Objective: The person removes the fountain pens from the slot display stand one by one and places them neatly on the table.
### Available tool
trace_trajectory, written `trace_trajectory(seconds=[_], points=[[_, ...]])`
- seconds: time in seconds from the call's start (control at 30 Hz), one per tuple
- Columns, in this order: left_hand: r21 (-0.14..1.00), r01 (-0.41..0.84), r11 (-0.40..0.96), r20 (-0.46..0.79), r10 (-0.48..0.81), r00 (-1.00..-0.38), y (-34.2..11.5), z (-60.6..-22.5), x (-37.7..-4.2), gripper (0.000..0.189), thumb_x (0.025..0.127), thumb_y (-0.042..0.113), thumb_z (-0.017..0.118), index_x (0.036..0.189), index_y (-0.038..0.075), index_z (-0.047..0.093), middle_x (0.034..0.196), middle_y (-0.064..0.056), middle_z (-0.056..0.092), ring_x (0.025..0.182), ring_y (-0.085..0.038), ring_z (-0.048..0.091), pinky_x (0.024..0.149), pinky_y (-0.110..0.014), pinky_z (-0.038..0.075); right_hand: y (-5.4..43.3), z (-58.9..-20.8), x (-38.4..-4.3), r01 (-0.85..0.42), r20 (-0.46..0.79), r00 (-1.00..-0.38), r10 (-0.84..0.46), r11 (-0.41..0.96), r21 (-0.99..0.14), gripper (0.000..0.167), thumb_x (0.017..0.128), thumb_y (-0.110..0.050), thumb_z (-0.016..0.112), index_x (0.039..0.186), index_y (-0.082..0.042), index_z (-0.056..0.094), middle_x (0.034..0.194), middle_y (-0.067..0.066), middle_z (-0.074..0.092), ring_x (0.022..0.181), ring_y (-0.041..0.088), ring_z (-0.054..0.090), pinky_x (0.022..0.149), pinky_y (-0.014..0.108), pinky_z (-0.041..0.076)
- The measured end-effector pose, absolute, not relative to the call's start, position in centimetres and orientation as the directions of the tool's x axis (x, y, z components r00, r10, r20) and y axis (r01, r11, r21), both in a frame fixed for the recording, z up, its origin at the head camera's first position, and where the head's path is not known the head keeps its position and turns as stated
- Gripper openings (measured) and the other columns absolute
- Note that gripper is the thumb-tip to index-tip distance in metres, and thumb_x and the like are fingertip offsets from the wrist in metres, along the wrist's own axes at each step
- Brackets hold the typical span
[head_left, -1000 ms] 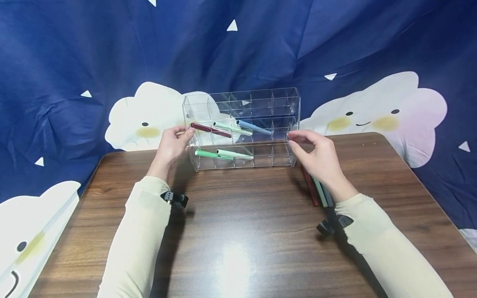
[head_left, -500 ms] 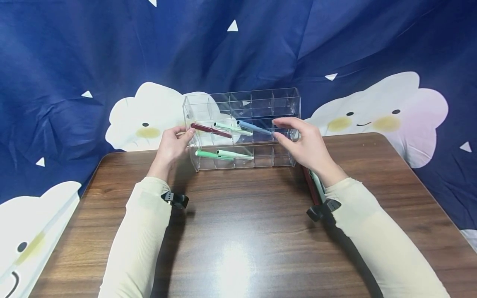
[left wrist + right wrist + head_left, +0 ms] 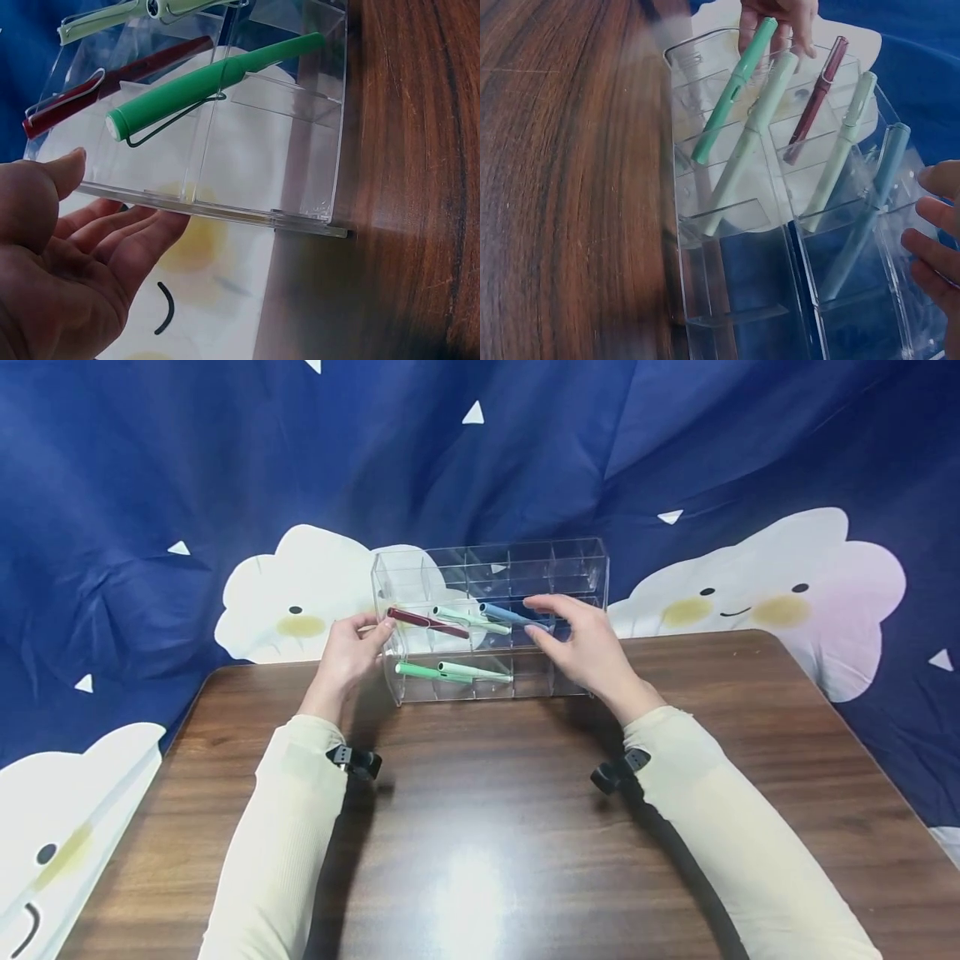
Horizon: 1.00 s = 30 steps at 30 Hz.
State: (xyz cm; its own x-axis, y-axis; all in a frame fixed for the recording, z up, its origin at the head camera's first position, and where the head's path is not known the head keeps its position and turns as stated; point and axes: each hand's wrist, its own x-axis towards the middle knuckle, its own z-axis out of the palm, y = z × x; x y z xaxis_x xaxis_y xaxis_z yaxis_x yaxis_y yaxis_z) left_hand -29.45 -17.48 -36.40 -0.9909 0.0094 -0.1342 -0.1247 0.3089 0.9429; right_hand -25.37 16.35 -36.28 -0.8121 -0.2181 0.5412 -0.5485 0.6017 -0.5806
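Your left hand (image 3: 348,656) is gripping the clear, rigid, many-celled rack (image 3: 529,568) by one end | your right hand (image 3: 588,647) is hovering beside the slender blue pen (image 3: 502,612), fingers parted, holding nothing | a smooth red pen (image 3: 427,622) and green pens (image 3: 474,672) are slanting across the rack | a glossy wood-grained table (image 3: 465,793) is bearing it | creased navy cloud-print cloth (image 3: 375,443) is hanging behind

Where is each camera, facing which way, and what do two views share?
Head: on the head, facing forward and down at the rack; shows both sleeves, left grip and right grip.
Left wrist: on that wrist, facing the rack's left end; only the left grip shows.
Right wrist: on that wrist, looking along the rack; right grip at the right edge, left grip beyond.
Wrist views share the green pen and red pen.
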Motion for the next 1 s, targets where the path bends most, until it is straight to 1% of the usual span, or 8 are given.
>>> trace_trajectory(seconds=[0.23, 0.4, 0.57, 0.67, 0.73, 0.9, 1.0], points=[[0.950, -0.110, 0.291, -0.120, 0.014, -0.993, -17.6, -36.5, -29.2, 0.053, 0.112, 0.025, 0.060, 0.154, -0.007, 0.050, 0.150, -0.031, 0.061, 0.137, -0.041, 0.066, 0.112, -0.046, 0.060, 15.1, -36.3, -26.4, -0.523, 0.499, -0.834, -0.236, 0.630, -0.575, 0.038, 0.099, -0.014, 0.077, 0.136, -0.004, 0.072, 0.133, 0.019, 0.076, 0.127, 0.037, 0.071, 0.114, 0.052, 0.054], [0.947, -0.116, 0.299, -0.126, 0.014, -0.992, -17.5, -36.3, -29.2, 0.053, 0.113, 0.026, 0.060, 0.154, -0.006, 0.050, 0.150, -0.030, 0.062, 0.137, -0.040, 0.066, 0.112, -0.044, 0.060, 14.6, -36.5, -26.9, -0.487, 0.456, -0.858, -0.235, 0.655, -0.578, 0.041, 0.100, -0.014, 0.077, 0.139, -0.005, 0.070, 0.136, 0.018, 0.075, 0.130, 0.036, 0.070, 0.116, 0.052, 0.053], [0.953, -0.109, 0.283, -0.119, 0.018, -0.993, -17.3, -36.4, -29.4, 0.052, 0.113, 0.025, 0.059, 0.154, -0.005, 0.051, 0.150, -0.030, 0.062, 0.137, -0.043, 0.065, 0.111, -0.044, 0.060, 14.2, -36.5, -27.1, -0.442, 0.414, -0.883, -0.222, 0.690, -0.573, 0.042, 0.101, -0.018, 0.077, 0.140, -0.007, 0.070, 0.139, 0.016, 0.074, 0.134, 0.035, 0.068, 0.119, 0.051, 0.051], [0.950, -0.112, 0.290, -0.122, 0.017, -0.992, -17.2, -36.4, -29.4, 0.052, 0.113, 0.025, 0.059, 0.154, -0.005, 0.050, 0.150, -0.030, 0.062, 0.137, -0.042, 0.065, 0.111, -0.044, 0.060, 14.1, -36.5, -27.1, -0.412, 0.389, -0.897, -0.209, 0.714, -0.567, 0.042, 0.102, -0.022, 0.077, 0.142, -0.010, 0.070, 0.141, 0.013, 0.073, 0.136, 0.035, 0.066, 0.119, 0.052, 0.051], [0.948, -0.114, 0.297, -0.125, 0.017, -0.992, -17.2, -36.3, -29.4, 0.053, 0.113, 0.025, 0.059, 0.155, -0.005, 0.050, 0.150, -0.029, 0.062, 0.137, -0.042, 0.065, 0.111, -0.044, 0.060, 14.0, -36.6, -27.2, -0.393, 0.380, -0.904, -0.195, 0.728, -0.561, 0.042, 0.102, -0.024, 0.076, 0.142, -0.012, 0.071, 0.142, 0.012, 0.073, 0.136, 0.035, 0.066, 0.118, 0.053, 0.052], [0.950, -0.114, 0.290, -0.126, 0.025, -0.992, -17.2, -36.3, -29.3, 0.054, 0.113, 0.027, 0.059, 0.156, -0.005, 0.049, 0.150, -0.029, 0.062, 0.137, -0.043, 0.065, 0.111, -0.044, 0.061, 13.7, -36.7, -27.3, -0.348, 0.371, -0.915, -0.155, 0.768, -0.538, 0.038, 0.102, -0.029, 0.076, 0.139, -0.020, 0.074, 0.144, 0.006, 0.073, 0.134, 0.035, 0.067, 0.108, 0.058, 0.056], [0.948, -0.123, 0.292, -0.135, 0.022, -0.991, -17.3, -36.3, -29.2, 0.054, 0.113, 0.027, 0.059, 0.156, -0.004, 0.050, 0.150, -0.029, 0.063, 0.136, -0.043, 0.065, 0.109, -0.042, 0.062, 13.4, -36.9, -27.4, -0.326, 0.365, -0.921, -0.137, 0.784, -0.529, 0.035, 0.103, -0.032, 0.075, 0.138, -0.024, 0.075, 0.144, 0.004, 0.073, 0.133, 0.035, 0.068, 0.104, 0.059, 0.057]])
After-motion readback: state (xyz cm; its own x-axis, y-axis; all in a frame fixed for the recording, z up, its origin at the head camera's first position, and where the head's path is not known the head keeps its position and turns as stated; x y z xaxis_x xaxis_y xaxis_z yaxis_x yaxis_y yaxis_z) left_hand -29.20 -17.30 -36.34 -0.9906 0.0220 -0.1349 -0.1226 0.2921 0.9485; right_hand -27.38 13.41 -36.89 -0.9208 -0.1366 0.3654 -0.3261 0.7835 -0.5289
